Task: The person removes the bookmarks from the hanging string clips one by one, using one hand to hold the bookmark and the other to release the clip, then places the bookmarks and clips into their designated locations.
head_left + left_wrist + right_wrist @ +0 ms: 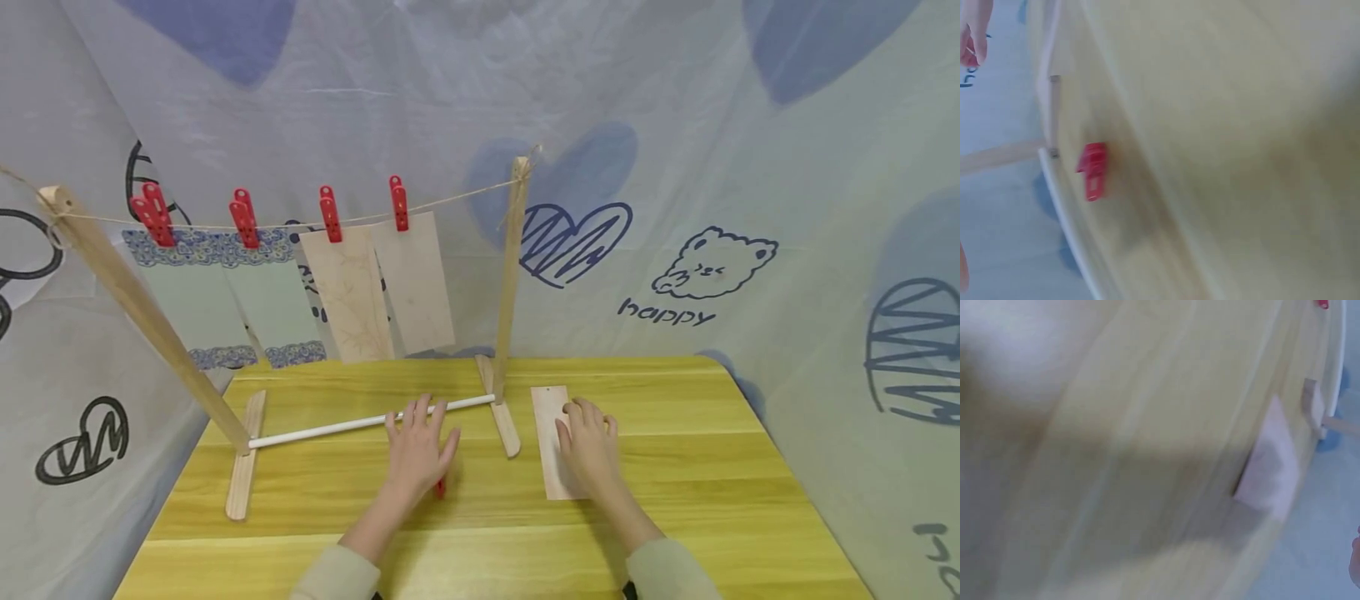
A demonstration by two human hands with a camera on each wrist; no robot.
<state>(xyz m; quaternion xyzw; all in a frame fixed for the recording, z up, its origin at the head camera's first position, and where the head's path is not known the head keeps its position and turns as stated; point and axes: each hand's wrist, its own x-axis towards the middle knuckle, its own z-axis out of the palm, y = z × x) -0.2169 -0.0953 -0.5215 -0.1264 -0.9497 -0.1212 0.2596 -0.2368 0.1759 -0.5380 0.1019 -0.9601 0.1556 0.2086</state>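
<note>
My left hand is held over the table with its fingers spread and nothing in them. Below its thumb side lies a red clothespin, partly hidden in the head view but whole in the left wrist view, where the clothespin lies on the wood. My right hand, fingers loosely bent, is over the right side of a pale card with a small hole near its top. The card lies on the table in the right wrist view, under the hand's shadow; contact cannot be made out.
A twine line runs between two wooden posts joined by a white rod. Red clothespins hold several hanging cards, two with blue patterned borders. A printed cloth backs the wooden table.
</note>
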